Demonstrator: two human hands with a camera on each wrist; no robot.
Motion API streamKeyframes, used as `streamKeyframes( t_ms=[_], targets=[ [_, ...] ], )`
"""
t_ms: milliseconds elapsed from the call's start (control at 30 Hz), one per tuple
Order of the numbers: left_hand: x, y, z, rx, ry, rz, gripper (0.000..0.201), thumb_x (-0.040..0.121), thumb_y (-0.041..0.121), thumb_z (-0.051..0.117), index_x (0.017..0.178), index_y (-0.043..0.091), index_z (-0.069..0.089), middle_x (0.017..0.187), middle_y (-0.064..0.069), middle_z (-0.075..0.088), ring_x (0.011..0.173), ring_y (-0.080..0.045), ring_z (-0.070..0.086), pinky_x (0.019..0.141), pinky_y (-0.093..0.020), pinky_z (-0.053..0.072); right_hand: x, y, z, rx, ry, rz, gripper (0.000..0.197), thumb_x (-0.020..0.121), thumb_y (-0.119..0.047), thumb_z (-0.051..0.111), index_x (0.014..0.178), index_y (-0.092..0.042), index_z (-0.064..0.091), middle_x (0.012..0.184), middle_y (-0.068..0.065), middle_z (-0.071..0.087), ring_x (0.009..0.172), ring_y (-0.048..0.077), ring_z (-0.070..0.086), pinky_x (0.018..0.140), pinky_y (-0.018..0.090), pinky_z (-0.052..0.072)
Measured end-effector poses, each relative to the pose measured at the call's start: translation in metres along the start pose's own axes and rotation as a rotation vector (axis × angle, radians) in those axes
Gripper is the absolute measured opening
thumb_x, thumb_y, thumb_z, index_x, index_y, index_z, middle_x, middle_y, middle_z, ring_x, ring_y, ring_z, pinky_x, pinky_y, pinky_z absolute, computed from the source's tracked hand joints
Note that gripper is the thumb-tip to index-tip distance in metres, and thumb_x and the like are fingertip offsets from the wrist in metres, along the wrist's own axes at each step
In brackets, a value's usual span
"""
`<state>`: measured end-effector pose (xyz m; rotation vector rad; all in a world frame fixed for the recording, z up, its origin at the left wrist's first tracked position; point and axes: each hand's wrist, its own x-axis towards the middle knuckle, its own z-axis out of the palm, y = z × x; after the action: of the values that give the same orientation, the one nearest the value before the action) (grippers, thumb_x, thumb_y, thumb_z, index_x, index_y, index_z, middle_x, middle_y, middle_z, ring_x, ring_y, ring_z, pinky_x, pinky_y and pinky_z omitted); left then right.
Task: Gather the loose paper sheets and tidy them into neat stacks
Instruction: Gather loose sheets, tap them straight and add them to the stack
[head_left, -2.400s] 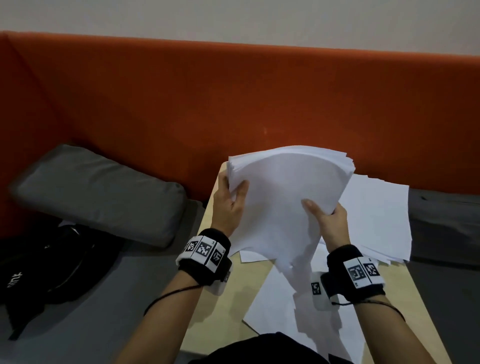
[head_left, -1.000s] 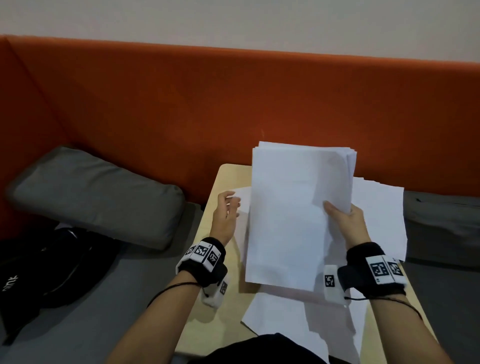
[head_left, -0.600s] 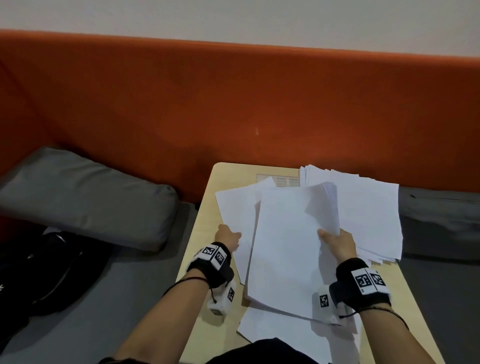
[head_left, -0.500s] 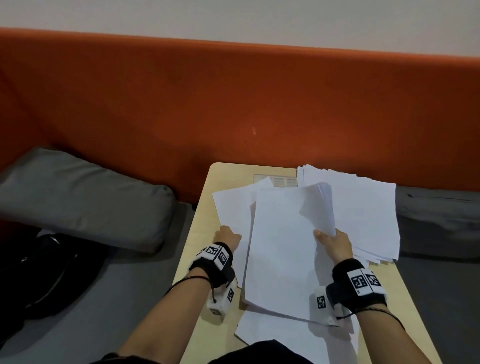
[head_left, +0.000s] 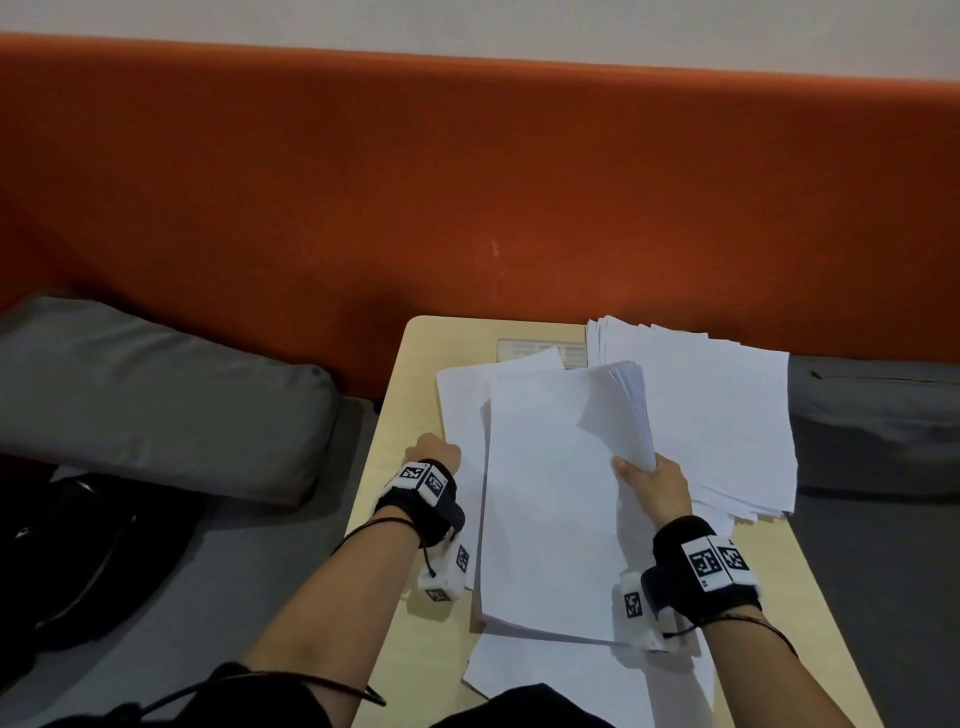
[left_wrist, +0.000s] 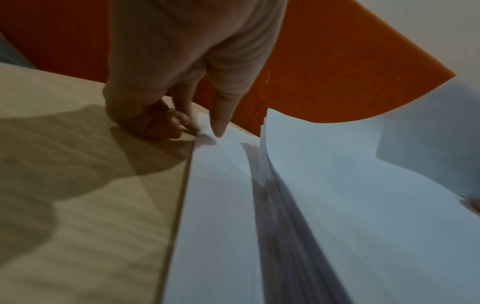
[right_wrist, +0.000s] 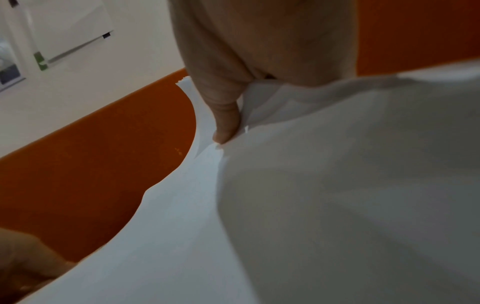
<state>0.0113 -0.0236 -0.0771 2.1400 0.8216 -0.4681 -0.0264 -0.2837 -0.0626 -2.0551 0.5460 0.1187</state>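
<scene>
My right hand (head_left: 638, 469) grips a thick bundle of white sheets (head_left: 545, 499) by its right edge, thumb (right_wrist: 225, 121) on top; that edge curls upward. The bundle (right_wrist: 337, 205) lies low over the small wooden table (head_left: 410, 395). At the bundle's left, my left hand (head_left: 440, 450) pinches the left edge of a loose sheet (head_left: 460, 410) lying flat on the table; the pinch (left_wrist: 200, 133) shows thumb above and curled fingers below. A fanned stack of sheets (head_left: 727, 415) sits at the table's back right. More loose sheets (head_left: 571, 675) lie near me under the bundle.
An orange upholstered backrest (head_left: 467, 182) rises right behind the table. A grey cushion (head_left: 156, 395) lies to the left on the grey seat, with a black bag (head_left: 67, 545) nearer. Another grey cushion (head_left: 878, 415) sits right of the table. A printed label (head_left: 540, 349) is on the tabletop.
The bundle came down from upright to low over the table. My left hand let go of it and moved to the loose sheet's left edge, where it now pinches.
</scene>
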Motion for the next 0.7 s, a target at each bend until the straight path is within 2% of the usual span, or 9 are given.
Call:
streamKeyframes(
  t_ms=[133, 233, 300, 367, 400, 467, 533, 633, 700],
  targets=[
    [-0.001, 0.005, 0.006, 0.07, 0.005, 0.068, 0.033, 0.089, 0.016, 0.051, 0.119, 0.003, 0.054, 0.129, -0.018, 0.046, 0.116, -0.036, 0.048, 0.097, -0.039, 0.042, 0.003, 0.0, 0.002, 0.039, -0.023, -0.005, 0.022, 0.086, -0.023, 0.065, 0.095, -0.004, 0.06, 0.086, 0.015, 0.06, 0.081, 0.03, 0.056, 0.073, 0.037, 0.045],
    [0.005, 0.005, 0.015, -0.23, -0.093, 0.199, 0.034, 0.094, 0.009, 0.046, 0.126, -0.001, 0.05, 0.129, -0.019, 0.054, 0.116, -0.036, 0.052, 0.097, -0.036, 0.044, 0.006, -0.006, -0.001, 0.141, -0.06, 0.01, 0.018, 0.085, -0.019, 0.066, 0.094, -0.005, 0.059, 0.085, 0.015, 0.059, 0.078, 0.028, 0.055, 0.071, 0.037, 0.046],
    [0.005, 0.003, 0.016, -0.413, -0.178, 0.175, 0.044, 0.1, 0.026, 0.037, 0.136, 0.001, 0.041, 0.138, -0.017, 0.047, 0.124, -0.035, 0.047, 0.106, -0.042, 0.038, 0.005, -0.016, -0.003, 0.222, -0.098, 0.007, 0.018, 0.086, -0.015, 0.064, 0.099, -0.004, 0.059, 0.086, 0.013, 0.059, 0.077, 0.026, 0.053, 0.062, 0.03, 0.043],
    [0.016, -0.001, 0.02, -0.564, -0.237, 0.09, 0.07, 0.095, 0.058, 0.024, 0.137, 0.005, 0.042, 0.138, -0.014, 0.048, 0.125, -0.034, 0.048, 0.107, -0.046, 0.038, 0.007, -0.028, -0.004, 0.282, -0.133, -0.005, 0.024, 0.088, -0.013, 0.063, 0.108, -0.002, 0.058, 0.087, 0.012, 0.059, 0.074, 0.024, 0.054, 0.058, 0.027, 0.042],
    [0.022, -0.003, 0.021, -0.642, -0.285, 0.044, 0.084, 0.085, 0.073, 0.021, 0.137, 0.01, 0.044, 0.138, -0.012, 0.049, 0.124, -0.033, 0.05, 0.106, -0.048, 0.039, 0.01, -0.032, -0.002, 0.292, -0.152, -0.011, 0.028, 0.089, -0.013, 0.062, 0.114, -0.002, 0.057, 0.089, 0.01, 0.059, 0.075, 0.023, 0.055, 0.061, 0.027, 0.043],
    [0.022, -0.003, 0.016, -0.662, -0.384, 0.027, 0.1, 0.069, 0.089, 0.024, 0.136, 0.019, 0.045, 0.14, -0.005, 0.047, 0.126, -0.029, 0.049, 0.106, -0.048, 0.039, 0.019, -0.038, 0.008, 0.245, -0.182, -0.027, 0.039, 0.091, -0.015, 0.058, 0.127, -0.002, 0.049, 0.109, 0.009, 0.06, 0.094, 0.025, 0.057, 0.079, 0.031, 0.045],
    [0.01, -0.002, 0.009, -0.533, -0.407, 0.118, 0.093, 0.075, 0.081, 0.037, 0.138, 0.013, 0.042, 0.14, -0.003, 0.046, 0.127, -0.028, 0.047, 0.109, -0.044, 0.036, 0.025, -0.042, 0.02, 0.129, -0.228, -0.023, 0.051, 0.093, -0.018, 0.055, 0.138, -0.002, 0.037, 0.136, 0.013, 0.048, 0.121, 0.029, 0.049, 0.099, 0.036, 0.04],
    [0.014, -0.013, 0.015, -0.486, -0.34, 0.262, 0.058, 0.09, 0.029, 0.06, 0.139, 0.006, 0.039, 0.14, -0.011, 0.048, 0.124, -0.028, 0.05, 0.107, -0.041, 0.039, 0.03, -0.041, 0.036, -0.038, -0.291, -0.039, 0.053, 0.093, -0.017, 0.054, 0.139, -0.001, 0.032, 0.139, 0.013, 0.044, 0.127, 0.03, 0.044, 0.103, 0.035, 0.035],
    [0.015, -0.02, 0.019, -0.512, -0.308, 0.304, 0.056, 0.09, 0.012, 0.06, 0.14, 0.006, 0.037, 0.139, -0.012, 0.048, 0.123, -0.029, 0.05, 0.106, -0.042, 0.04, 0.031, -0.039, 0.041, -0.08, -0.311, -0.046, 0.055, 0.092, -0.015, 0.055, 0.139, -0.002, 0.03, 0.14, 0.014, 0.044, 0.128, 0.03, 0.043, 0.104, 0.035, 0.034]
  ],
)
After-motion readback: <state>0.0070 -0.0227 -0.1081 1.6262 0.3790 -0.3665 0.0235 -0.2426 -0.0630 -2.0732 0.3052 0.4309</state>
